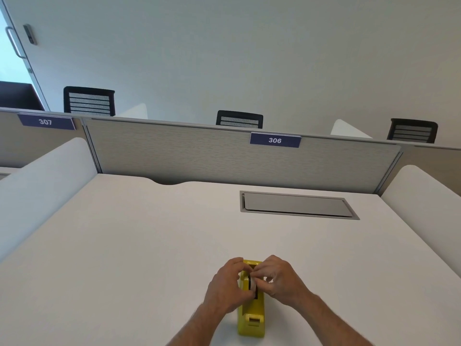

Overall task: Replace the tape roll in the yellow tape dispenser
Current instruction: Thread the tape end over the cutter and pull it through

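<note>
Hands meet over the yellow tape dispenser, which stands on the white desk near its front edge, cutter end toward you; your left hand wraps its side, probably to steady it; your right hand pinches the tape roll in the cradle, fingers closed on it; whether it is seated or lifting, you cannot tell.

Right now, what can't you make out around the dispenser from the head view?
- Roll: mostly covered by both hands; new or old, seated or not, can't tell.
- Left hand and right hand: fingertips overlap over the slot, so who grips the roll is unclear.
- Dispenser: middle hidden by hands; cutter teeth too small to read.
- Any spare roll: none visible on the desk; the bottom edge cuts off the near part.
</note>
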